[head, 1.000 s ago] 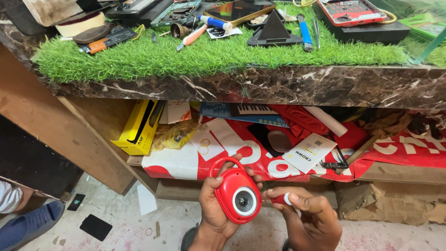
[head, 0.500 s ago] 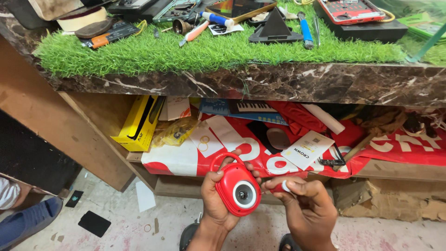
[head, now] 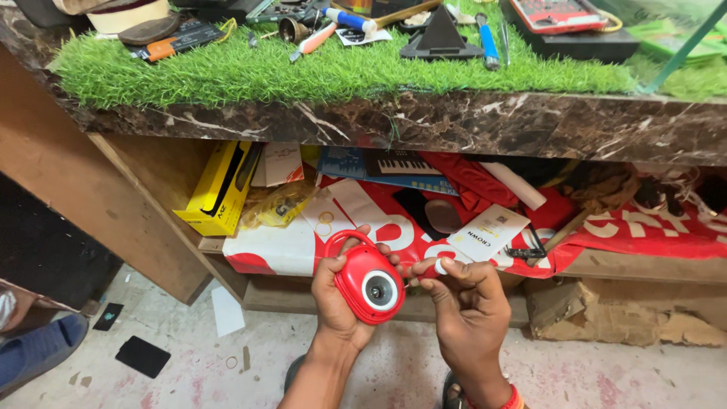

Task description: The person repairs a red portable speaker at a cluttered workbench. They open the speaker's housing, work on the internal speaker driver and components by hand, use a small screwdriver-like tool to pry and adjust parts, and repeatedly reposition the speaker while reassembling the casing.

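A small red round device (head: 369, 284) with a white ring and dark centre on its face sits low in the middle of the frame, clasped in the left hand (head: 339, 291) — fingers wrapped round its back and looped handle. Just right of it, the right hand (head: 466, 310) is curled nearly closed, pinching a tiny whitish piece (head: 440, 266) between thumb and fingertip. Above them, a cluttered shelf (head: 644, 265) holds a yellow box (head: 219, 189); at the top, a grass mat (head: 341, 72) carries scattered tools.
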